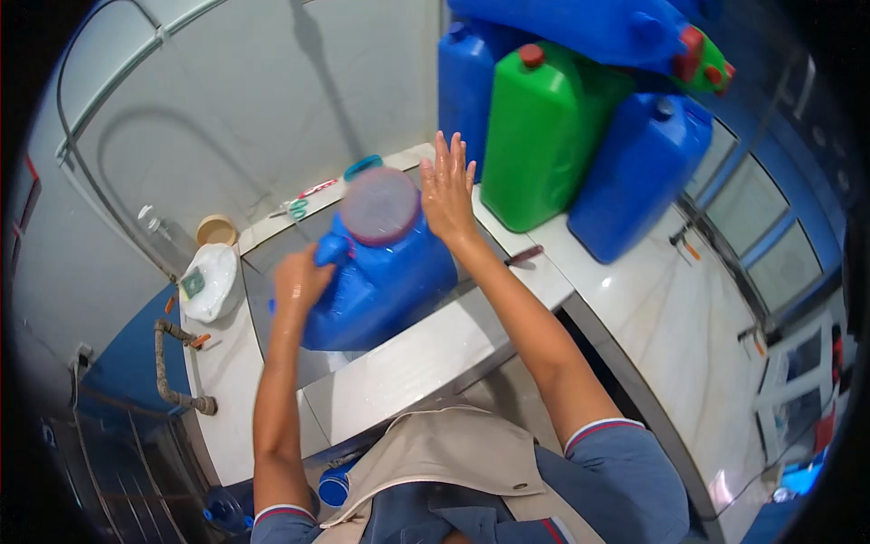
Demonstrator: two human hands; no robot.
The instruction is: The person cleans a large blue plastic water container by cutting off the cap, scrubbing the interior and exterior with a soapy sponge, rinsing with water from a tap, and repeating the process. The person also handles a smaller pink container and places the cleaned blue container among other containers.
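Note:
A large blue plastic jug (399, 295) stands tilted in the sink (313, 231), its surface wet. Its wide round lid (381, 207) is pale and translucent, with a reddish rim. My left hand (302, 281) is closed round the jug's handle on the left side. On the other side, my right hand (447, 192) is raised flat with fingers stretched out, holding nothing. Its palm edge is right beside the lid; whether it touches cannot be made out.
Green (535, 136) and blue jerrycans (643, 172) stand on the right counter, with another blue one (571, 32) lying across them. A white dish (214, 283) with a green sponge sits left. Scissors (297, 209) lie on the back ledge. A dark-red handle (526, 256) rests on the sink's right edge.

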